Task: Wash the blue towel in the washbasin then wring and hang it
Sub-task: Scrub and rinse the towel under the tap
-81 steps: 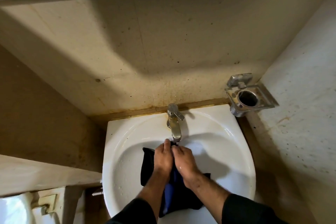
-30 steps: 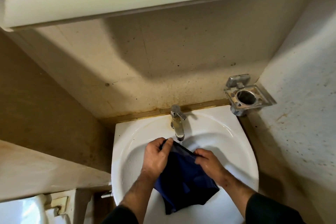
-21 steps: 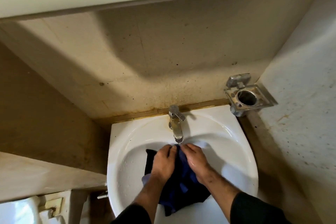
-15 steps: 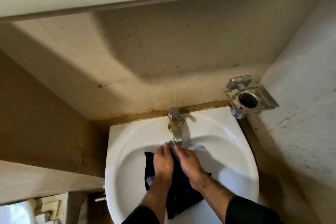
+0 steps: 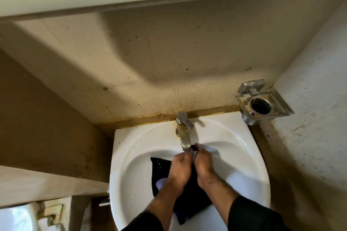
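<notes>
The dark blue wet cloth towel (image 5: 161, 171) lies bunched in the bowl of the white ceramic washbasin (image 5: 129, 154), spreading from under the hands toward 7 o'clock and down toward 6. Both hands meet just below the spout of the steel tap (image 5: 185, 138) at 12 o'clock. The left hand (image 5: 179, 169) and the right hand (image 5: 203, 164) press side by side, fingers curled round a gathered fold of towel between them — fingertips nearly at the spout. A square metal wall holder (image 5: 262, 106) sits at 2 o'clock.
</notes>
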